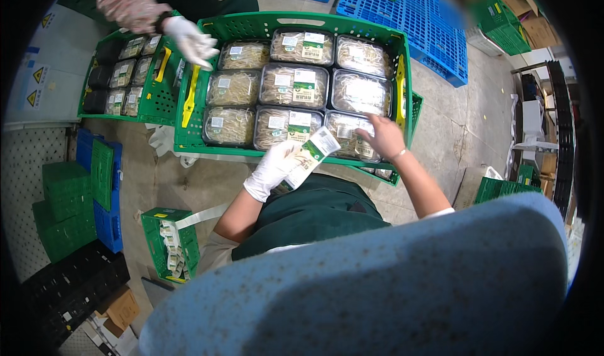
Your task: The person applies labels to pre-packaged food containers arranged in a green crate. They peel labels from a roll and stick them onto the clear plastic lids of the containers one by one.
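Note:
A green plastic crate (296, 17) holds rows of clear-lidded packs of pale, thin strands, perhaps mushrooms or sprouts. My left hand (270, 170), in a white glove, is closed on several green-and-white printed labels (322, 143) over the crate's near edge. My right hand (386, 138) is bare; its fingers are stretched out over the near right pack (341, 128) and seem to touch its lid. Green-and-white labels lie on the packs of the middle column, such as the center pack (275, 84). The left column's packs (229, 124) carry only a small white sticker.
Across the crate at left, another person's gloved hand (190, 41) reaches over its corner. A second green crate (150, 107) with packs stands there. Below left, a small green crate (151, 230) holds label strips. Blue pallets (434, 29) lie at the far right.

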### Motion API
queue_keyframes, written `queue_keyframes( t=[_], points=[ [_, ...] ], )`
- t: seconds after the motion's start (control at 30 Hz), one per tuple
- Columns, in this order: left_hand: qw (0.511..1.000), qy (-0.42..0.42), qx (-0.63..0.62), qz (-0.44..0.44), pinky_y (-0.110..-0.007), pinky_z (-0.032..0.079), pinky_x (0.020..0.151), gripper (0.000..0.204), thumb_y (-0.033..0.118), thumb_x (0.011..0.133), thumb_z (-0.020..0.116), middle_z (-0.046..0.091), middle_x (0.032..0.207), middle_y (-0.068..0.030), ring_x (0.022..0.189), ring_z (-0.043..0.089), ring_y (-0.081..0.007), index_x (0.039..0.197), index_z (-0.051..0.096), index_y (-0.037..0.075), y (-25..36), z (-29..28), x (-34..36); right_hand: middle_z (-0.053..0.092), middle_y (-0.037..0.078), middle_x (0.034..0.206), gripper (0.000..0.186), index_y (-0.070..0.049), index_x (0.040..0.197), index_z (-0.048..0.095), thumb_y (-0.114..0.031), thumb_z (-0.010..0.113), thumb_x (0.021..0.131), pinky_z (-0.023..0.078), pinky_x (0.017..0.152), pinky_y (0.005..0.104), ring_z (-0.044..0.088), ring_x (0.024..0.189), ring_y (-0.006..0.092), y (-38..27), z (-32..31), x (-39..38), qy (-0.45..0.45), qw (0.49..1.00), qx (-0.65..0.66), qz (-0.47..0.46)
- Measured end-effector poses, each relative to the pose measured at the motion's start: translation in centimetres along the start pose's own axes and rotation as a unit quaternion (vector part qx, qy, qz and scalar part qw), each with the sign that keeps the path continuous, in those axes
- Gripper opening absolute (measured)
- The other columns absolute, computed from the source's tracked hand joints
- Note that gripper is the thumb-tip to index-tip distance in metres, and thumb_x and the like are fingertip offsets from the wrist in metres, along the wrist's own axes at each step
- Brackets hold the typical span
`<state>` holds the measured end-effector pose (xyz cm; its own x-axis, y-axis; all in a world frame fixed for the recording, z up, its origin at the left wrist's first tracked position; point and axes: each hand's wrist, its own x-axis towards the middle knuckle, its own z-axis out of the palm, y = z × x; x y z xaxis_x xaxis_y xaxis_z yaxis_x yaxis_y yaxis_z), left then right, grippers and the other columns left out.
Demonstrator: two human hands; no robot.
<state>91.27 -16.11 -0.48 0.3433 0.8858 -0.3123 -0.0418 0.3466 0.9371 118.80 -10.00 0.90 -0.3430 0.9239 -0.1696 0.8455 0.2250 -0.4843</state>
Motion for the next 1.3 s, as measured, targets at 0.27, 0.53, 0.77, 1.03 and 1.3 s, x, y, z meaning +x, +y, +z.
queue_keyframes(
  t=[0.27,0.53,0.77,1.03,1.3],
  points=[
    [0.998,0.014,0.014,0.056,-0.021,0.041,0.06,0.017,0.012,0.076,0.061,0.057,0.072,-0.0038,0.065,0.049,-0.0071,0.086,0.055,-0.001,3.8,2.3,1.4,0.056,0.014,0.07,0.011,-0.002,0.082,0.057,-0.006,0.06,0.072,0.044,0.058,0.034,0.055,0.065,0.0297,-8.2,-0.2,-2.2,0.02,0.961,0.256,-0.105],
    [0.983,0.045,-0.133,-0.118,-0.023,0.048,0.05,0.011,0.007,0.078,0.058,0.059,0.072,-0.0065,0.061,0.059,-0.0111,0.082,0.055,-0.002,5.1,2.9,0.3,0.057,0.009,0.077,0.011,-0.007,0.081,0.053,-0.013,0.052,0.072,0.044,0.068,0.035,0.054,0.081,0.0253,3.6,-6.7,6.7,0.177,0.979,-0.096,-0.036],
    [0.991,0.047,0.121,0.029,-0.023,0.043,0.072,0.018,0.001,0.075,0.054,0.057,0.093,-0.0066,0.081,0.054,-0.0102,0.093,0.056,-0.002,3.2,-1.5,-1.1,0.048,0.014,0.103,0.047,-0.007,0.116,0.038,-0.013,0.053,0.071,0.044,0.076,0.0365,0.051,0.093,0.0298,10.8,1.6,10.3,0.03,0.97,-0.229,0.072],
    [0.987,0.105,-0.112,-0.049,-0.023,0.045,0.07,0.014,-0.002,0.076,0.053,0.06,0.083,-0.0043,0.076,0.055,-0.0089,0.089,0.058,-0.002,2.4,-2.4,-1.7,0.034,0.008,0.123,0.061,-0.021,0.128,0.03,-0.042,0.05,0.075,0.039,0.081,0.0369,0.043,0.099,0.0268,8.5,0.3,8.1,-0.047,0.939,-0.34,0.028],
    [0.98,0.069,-0.189,0.001,-0.023,0.043,0.077,0.029,-0.007,0.075,0.049,0.057,0.097,-0.0073,0.087,0.054,-0.0108,0.103,0.052,-0.004,2.6,-1.9,-0.9,0.053,0.011,0.091,0.048,-0.004,0.109,0.045,-0.034,0.054,0.072,0.045,0.066,0.0326,0.053,0.076,0.0238,8.1,5.3,1.8,-0.006,0.99,-0.121,-0.076]
  ],
)
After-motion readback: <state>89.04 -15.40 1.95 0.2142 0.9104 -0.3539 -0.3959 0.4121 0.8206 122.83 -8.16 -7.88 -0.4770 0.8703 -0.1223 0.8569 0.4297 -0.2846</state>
